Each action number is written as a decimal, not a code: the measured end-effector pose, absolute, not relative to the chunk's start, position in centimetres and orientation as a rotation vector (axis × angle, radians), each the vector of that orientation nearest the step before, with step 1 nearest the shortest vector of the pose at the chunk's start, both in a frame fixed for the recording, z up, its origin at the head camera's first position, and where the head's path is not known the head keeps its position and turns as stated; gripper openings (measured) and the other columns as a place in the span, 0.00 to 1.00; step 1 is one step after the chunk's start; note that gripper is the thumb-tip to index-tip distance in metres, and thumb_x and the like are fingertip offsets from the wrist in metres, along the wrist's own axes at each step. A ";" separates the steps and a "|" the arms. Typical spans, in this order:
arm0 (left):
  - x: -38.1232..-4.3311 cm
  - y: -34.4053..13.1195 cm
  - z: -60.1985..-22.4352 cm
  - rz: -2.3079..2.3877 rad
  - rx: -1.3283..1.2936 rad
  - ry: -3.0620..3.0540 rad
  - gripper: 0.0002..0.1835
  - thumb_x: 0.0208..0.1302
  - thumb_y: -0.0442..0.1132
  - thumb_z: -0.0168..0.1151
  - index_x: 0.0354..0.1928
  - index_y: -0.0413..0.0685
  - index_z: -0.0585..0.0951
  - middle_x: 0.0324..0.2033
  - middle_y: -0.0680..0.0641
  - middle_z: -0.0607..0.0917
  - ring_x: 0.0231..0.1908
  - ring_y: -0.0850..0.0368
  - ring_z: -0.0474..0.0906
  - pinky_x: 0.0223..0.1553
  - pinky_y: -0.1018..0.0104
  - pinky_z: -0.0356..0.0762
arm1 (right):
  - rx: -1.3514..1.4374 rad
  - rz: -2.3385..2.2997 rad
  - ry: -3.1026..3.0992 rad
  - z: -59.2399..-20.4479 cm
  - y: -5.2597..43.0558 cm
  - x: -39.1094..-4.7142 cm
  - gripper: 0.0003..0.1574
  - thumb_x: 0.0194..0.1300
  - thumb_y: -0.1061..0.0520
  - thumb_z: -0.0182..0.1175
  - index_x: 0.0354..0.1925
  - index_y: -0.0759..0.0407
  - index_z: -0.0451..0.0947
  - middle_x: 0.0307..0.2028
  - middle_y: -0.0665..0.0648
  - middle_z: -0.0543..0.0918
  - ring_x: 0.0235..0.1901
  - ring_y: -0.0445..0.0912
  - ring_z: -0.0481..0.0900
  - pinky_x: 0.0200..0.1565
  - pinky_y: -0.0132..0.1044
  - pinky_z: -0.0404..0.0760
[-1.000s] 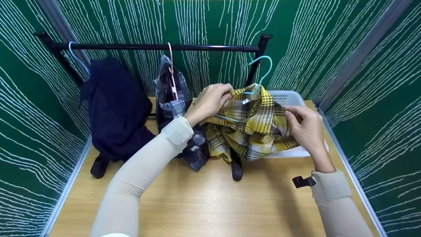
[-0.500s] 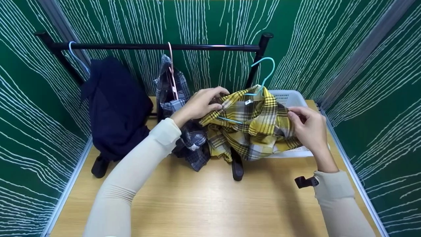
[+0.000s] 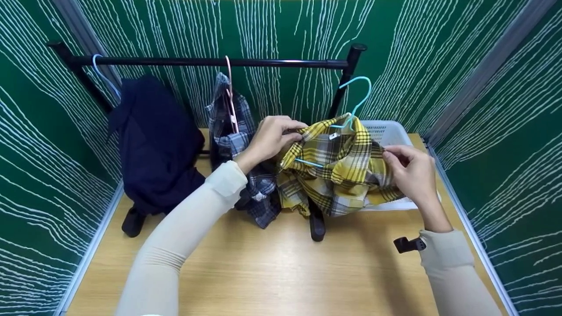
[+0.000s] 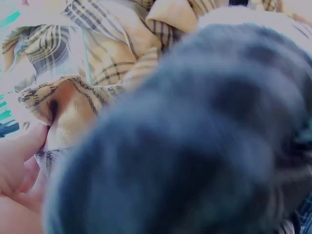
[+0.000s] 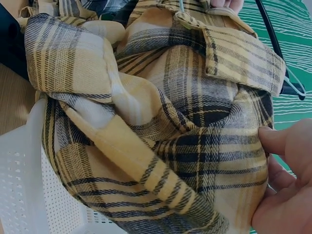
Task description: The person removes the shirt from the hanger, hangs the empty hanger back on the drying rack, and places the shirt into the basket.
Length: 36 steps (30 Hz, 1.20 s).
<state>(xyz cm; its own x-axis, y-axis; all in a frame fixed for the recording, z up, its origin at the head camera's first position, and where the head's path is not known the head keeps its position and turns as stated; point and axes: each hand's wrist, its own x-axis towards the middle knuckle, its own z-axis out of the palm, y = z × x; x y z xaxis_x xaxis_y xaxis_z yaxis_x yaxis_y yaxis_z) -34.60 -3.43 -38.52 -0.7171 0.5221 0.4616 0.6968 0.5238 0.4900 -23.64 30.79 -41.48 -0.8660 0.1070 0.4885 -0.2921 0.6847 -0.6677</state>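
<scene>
A yellow, black and white plaid shirt hangs between my hands on a turquoise hanger, whose hook rises above the collar, off the rail. My left hand pinches the shirt near its left shoulder; in the left wrist view the thumb presses the cloth, and a blurred dark fabric covers much of that view. My right hand pinches the other shoulder; in the right wrist view the thumb lies on the cloth at the edge. The hanger's lower bar shows inside the open neck.
A black clothes rack stands behind, bearing a navy garment on a blue hanger and a grey-blue plaid shirt on a pink hanger. A white basket sits behind the yellow shirt on the wooden table. Green walls enclose the sides.
My left hand loosened from the collar side, shifted left, then took hold of the shirt again near the shoulder. The hanger hook and shirt have drifted slightly right; my right hand keeps its pinch.
</scene>
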 end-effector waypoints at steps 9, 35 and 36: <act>-34.4 -1.7 -38.7 -1.132 -0.969 -2.485 0.13 0.67 0.43 0.72 0.52 0.54 0.93 0.50 0.51 0.92 0.52 0.56 0.88 0.57 0.69 0.80 | 0.197 1.080 -2.385 -41.5 30.3 -23.5 0.09 0.73 0.62 0.68 0.48 0.59 0.92 0.42 0.61 0.92 0.31 0.37 0.78 0.31 0.19 0.74; -33.2 2.5 -36.6 -1.510 -0.832 -2.396 0.13 0.67 0.43 0.74 0.51 0.50 0.92 0.50 0.53 0.92 0.50 0.65 0.87 0.54 0.76 0.79 | 0.246 1.037 -2.344 -40.8 28.9 -23.8 0.09 0.70 0.66 0.69 0.46 0.60 0.92 0.40 0.61 0.92 0.32 0.32 0.79 0.34 0.18 0.75; -33.1 2.6 -36.5 -1.517 -0.833 -2.391 0.13 0.67 0.42 0.74 0.51 0.50 0.92 0.49 0.53 0.92 0.50 0.65 0.87 0.53 0.76 0.79 | 0.249 1.034 -2.340 -40.8 28.9 -23.8 0.09 0.69 0.67 0.70 0.46 0.60 0.92 0.40 0.61 0.92 0.32 0.32 0.79 0.33 0.18 0.75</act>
<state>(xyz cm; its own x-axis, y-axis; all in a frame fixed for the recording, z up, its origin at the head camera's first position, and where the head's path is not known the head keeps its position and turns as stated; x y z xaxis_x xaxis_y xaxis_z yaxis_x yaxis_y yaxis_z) -33.13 2.61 -36.52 -0.8242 0.3557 0.4406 0.5501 0.3183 0.7720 -23.85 28.85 -40.76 -0.8236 0.0551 0.5644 -0.3802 0.6849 -0.6216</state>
